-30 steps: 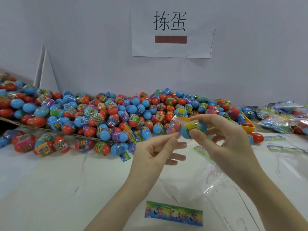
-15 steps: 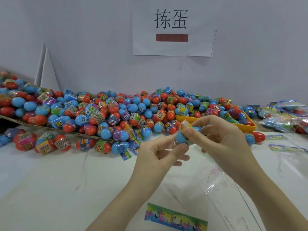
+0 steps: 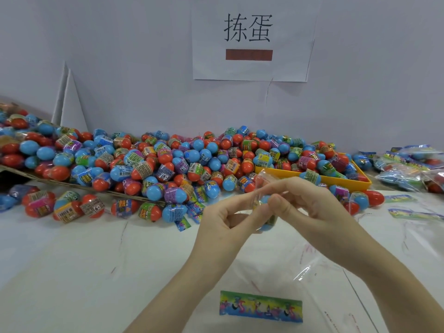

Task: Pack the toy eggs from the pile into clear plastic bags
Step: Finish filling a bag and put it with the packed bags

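- Clear plastic, thin and crinkled: I hold a clear bag (image 3: 260,186) up over the white table (image 3: 84,260), its mouth near my fingertips.
- My left hand (image 3: 223,217) pinches the film between thumb and forefinger; the other fingers curl loosely beneath.
- My right hand (image 3: 310,207) has fingers and thumb closed around 1 blue toy egg (image 3: 266,224), which looks partly inside the bag already; how deep it sits I cannot tell.
- The pile of eggs (image 3: 168,162), red and blue, lies behind my hands along the wall, spilling into a yellow tray (image 3: 336,182). Filled bags (image 3: 408,169) rest at far right.
- A printed header card (image 3: 261,306) lies flat near me, apart from both hands.
- Handling, as I judge it: the egg is light, hard and smooth, likely to slip, so grip it around its labelled middle. The film is limp and clingy; hold it at the rim, 1 pinch per side, to keep the mouth open.
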